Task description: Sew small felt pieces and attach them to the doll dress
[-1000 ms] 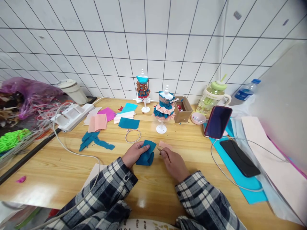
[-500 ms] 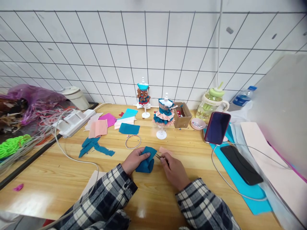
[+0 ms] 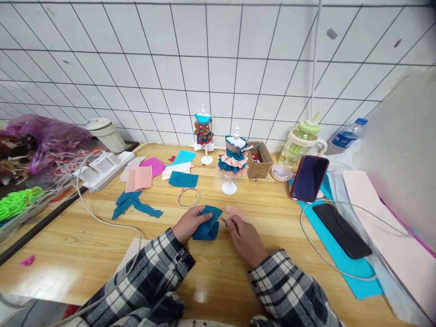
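My left hand [image 3: 189,223] pinches a folded dark teal piece of crepe paper [image 3: 208,227], thumb on top. Close to the paper's right edge, my right hand [image 3: 245,238] is closed around small metal tweezers or scissors [image 3: 223,220], whose tips point at the paper. A small peach strip [image 3: 235,211] lies just beyond my right fingers. Behind the hands stands a mini dress form [image 3: 235,159] in a teal and peach ruffled dress. Another form [image 3: 203,131] in turquoise, brown and red is farther back. A thin ring [image 3: 189,190] lies beyond my left hand.
Teal scraps [image 3: 136,204], peach paper [image 3: 139,179] and a power strip [image 3: 108,170] are on the left. A small cardboard box [image 3: 260,169], pink dish [image 3: 281,172], green-lidded jug [image 3: 300,141], propped phone [image 3: 309,178] and flat black phone [image 3: 342,230] are to the right.
The view has tilted slightly, so things on the table sit a little higher in the picture. Both hands keep nearly the same pose, holding the same items.
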The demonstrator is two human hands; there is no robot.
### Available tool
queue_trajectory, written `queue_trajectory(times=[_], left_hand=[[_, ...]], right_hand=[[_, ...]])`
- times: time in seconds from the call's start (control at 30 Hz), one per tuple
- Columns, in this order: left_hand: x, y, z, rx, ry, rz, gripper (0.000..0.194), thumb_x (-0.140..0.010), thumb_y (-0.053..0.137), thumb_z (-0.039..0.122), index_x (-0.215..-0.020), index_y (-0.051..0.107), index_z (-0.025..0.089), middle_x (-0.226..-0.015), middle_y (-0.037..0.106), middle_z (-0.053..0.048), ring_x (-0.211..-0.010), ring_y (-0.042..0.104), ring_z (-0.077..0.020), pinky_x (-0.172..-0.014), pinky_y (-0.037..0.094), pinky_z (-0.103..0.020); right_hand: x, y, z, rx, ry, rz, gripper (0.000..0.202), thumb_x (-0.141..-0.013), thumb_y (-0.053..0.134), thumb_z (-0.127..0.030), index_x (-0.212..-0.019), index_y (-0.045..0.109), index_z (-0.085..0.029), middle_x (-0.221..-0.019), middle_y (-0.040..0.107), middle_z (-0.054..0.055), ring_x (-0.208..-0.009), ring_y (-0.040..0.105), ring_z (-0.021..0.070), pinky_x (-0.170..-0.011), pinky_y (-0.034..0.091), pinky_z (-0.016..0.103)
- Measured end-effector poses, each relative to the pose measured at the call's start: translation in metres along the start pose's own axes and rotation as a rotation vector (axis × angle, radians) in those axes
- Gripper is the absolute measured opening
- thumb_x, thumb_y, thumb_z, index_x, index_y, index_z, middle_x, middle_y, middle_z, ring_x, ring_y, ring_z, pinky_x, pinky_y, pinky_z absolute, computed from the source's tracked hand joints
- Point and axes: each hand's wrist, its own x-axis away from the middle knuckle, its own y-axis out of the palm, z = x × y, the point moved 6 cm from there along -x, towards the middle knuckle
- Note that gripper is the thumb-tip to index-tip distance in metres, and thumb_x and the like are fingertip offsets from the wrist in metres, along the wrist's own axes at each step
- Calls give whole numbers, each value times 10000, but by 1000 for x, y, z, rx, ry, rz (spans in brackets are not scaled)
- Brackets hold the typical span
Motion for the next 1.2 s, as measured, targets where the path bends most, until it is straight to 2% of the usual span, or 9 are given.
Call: queue_trajectory(times=[0.33,0.9,1.2], left_hand=[[3,6,0,-78,-36,-44,370,-668,730,441,-822,640,117,-628,623,2,-525,544,-103,-513,438,-217],[1,9,3,-97,-20,-73,342,-659,739,418,-801,660,118,-697,664,-17,-601,567,-115,-606,442,-235],[2,8,3,-121,-38,-60,353,-657,737,424,-801,653,113,-692,660,-29,-592,568,-123,-578,446,-233]], right_hand=[[0,2,-1,9,-6,-19,319,-956,271,-439,-921,517,-240,-798,655,11,-743,591,170,-604,294,249],[0,6,0,0,7,-34,308,-951,286,-444,-938,518,-243,-817,658,12,-750,593,171,-612,308,252],[-1,5,1,5,1,-39,288,-949,302,-422,-925,528,-245,-809,655,9,-746,592,171,-613,311,252]])
